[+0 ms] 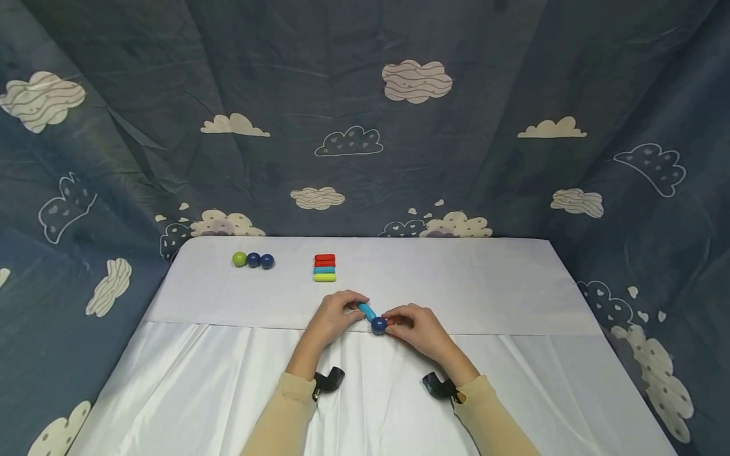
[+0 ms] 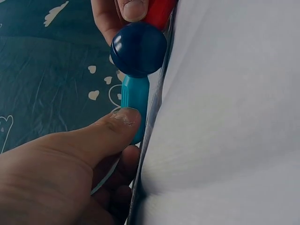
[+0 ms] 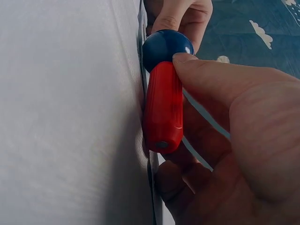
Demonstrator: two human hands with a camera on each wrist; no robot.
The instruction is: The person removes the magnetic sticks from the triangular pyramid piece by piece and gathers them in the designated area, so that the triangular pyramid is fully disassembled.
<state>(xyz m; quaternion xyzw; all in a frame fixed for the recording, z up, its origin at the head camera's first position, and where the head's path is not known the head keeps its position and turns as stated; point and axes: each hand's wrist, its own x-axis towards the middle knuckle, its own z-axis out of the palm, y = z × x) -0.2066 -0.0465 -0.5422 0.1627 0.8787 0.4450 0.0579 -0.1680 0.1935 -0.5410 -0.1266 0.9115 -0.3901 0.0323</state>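
My left hand [image 1: 335, 316] pinches a light blue rod [image 2: 135, 91] between thumb and fingers. One end of the rod meets a dark blue ball [image 1: 379, 325]. On the ball's other side a red rod [image 3: 164, 105] touches it, and my right hand [image 1: 421, 329] holds this rod. In the right wrist view the right thumb lies where red rod and ball meet, and a small grey dot shows on the rod's free end. The left fingers hide part of the light blue rod.
Behind the hands on the white-covered table [image 1: 485, 285], a stack-like row of short rods [image 1: 325, 270] lies in red, blue and yellow-green. Farther left stand a green ball [image 1: 239, 259] and two dark blue balls [image 1: 267, 261]. A cloud-patterned curtain [image 1: 342, 63] hangs behind.
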